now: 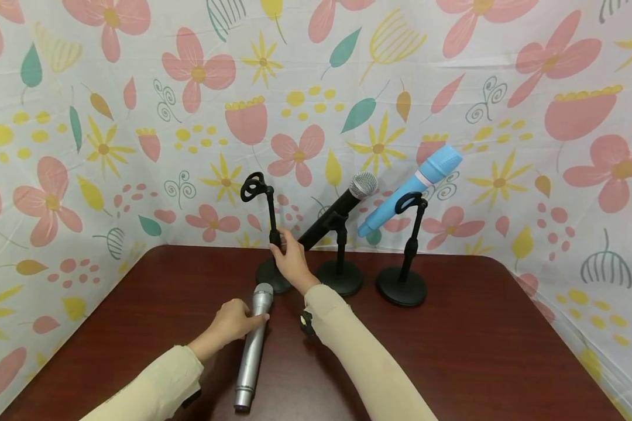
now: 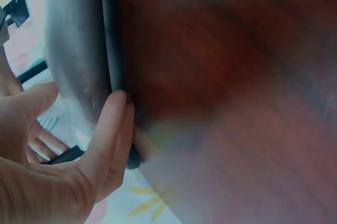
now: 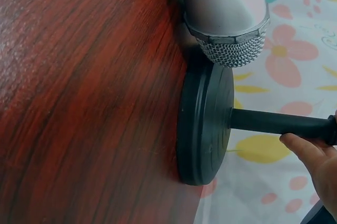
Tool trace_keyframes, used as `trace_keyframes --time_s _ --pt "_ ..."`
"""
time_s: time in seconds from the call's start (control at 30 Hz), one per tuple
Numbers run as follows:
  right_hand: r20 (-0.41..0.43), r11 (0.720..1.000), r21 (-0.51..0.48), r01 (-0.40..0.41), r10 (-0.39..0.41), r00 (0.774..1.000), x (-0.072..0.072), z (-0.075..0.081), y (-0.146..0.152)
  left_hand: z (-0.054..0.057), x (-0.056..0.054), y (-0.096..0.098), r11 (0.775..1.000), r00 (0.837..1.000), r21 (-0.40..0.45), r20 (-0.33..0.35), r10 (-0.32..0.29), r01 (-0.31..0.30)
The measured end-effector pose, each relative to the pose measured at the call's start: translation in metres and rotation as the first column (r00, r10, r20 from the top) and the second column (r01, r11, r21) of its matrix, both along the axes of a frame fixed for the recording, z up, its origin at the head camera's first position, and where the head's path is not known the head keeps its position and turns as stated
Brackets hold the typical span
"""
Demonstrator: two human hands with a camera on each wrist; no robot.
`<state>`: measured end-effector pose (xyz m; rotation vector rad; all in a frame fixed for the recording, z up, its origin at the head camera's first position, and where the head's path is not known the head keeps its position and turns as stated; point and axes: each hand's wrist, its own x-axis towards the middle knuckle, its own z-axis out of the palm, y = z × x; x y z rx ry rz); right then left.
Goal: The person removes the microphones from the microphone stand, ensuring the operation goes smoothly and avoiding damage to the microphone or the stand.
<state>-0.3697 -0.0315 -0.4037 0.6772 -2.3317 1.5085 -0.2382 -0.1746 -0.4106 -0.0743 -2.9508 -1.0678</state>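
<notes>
My left hand [image 1: 230, 321] grips a silver microphone [image 1: 251, 356] around its body, the thumb on one side and the fingers on the other. That microphone lies over the tabletop, mesh head pointing away from me. In the left wrist view, the fingers [image 2: 108, 134] press along its grey barrel. My right hand [image 1: 294, 263] holds the pole of the leftmost black microphone stand [image 1: 271, 213], whose clip holds nothing. The right wrist view shows the stand's round base [image 3: 205, 124] on the table, right beside the silver microphone's mesh head [image 3: 234, 50].
A black microphone [image 1: 326, 225] sits tilted in the middle stand [image 1: 342, 278]. To the right, a blue microphone [image 1: 395, 204] slants up at the clip of another stand [image 1: 402, 286]. Behind the dark red table [image 1: 479, 345] hangs a flowered cloth [image 1: 295, 64].
</notes>
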Motion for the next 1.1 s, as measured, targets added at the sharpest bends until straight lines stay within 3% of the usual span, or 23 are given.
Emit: trace_keyframes --time_s 0.13,0.3,0.47,0.6,0.73,0.9,0.97,1.1 --pt "0.004 1.0 0.012 0.011 -0.011 1.0 -0.001 -0.002 0.0 0.011 -0.008 -0.004 0.998 0.997 -0.052 -0.076 0.013 -0.017" --pt "0.003 1.0 0.016 0.012 -0.012 1.0 -0.002 -0.002 0.0 0.034 -0.025 -0.009 0.996 0.989 -0.065 -0.137 0.048 -0.058" --pt "-0.013 1.0 0.006 0.01 -0.01 1.0 -0.002 -0.003 -0.001 0.065 -0.042 -0.012 0.993 0.967 0.027 -0.225 0.116 -0.113" --pt "-0.011 1.0 -0.006 0.002 -0.002 1.0 -0.003 -0.004 -0.002 0.092 -0.056 -0.013 0.977 0.929 0.173 -0.324 0.179 -0.128" --pt "-0.005 1.0 -0.016 -0.005 0.004 1.0 -0.004 -0.004 -0.003 0.116 -0.069 -0.013 0.945 0.888 0.32 -0.41 0.206 -0.072" --pt "-0.006 1.0 -0.028 -0.008 0.008 1.0 -0.003 -0.002 -0.002 0.138 -0.084 -0.009 0.938 0.848 0.347 -0.504 0.166 0.022" --pt "-0.006 0.999 -0.032 -0.011 0.01 1.0 -0.002 -0.002 -0.003 0.144 -0.09 -0.008 0.942 0.842 0.331 -0.522 0.137 0.052" --pt "0.005 0.999 -0.032 -0.004 0.004 1.0 -0.002 -0.002 -0.003 0.152 -0.102 -0.003 0.952 0.859 0.298 -0.504 0.089 0.076"
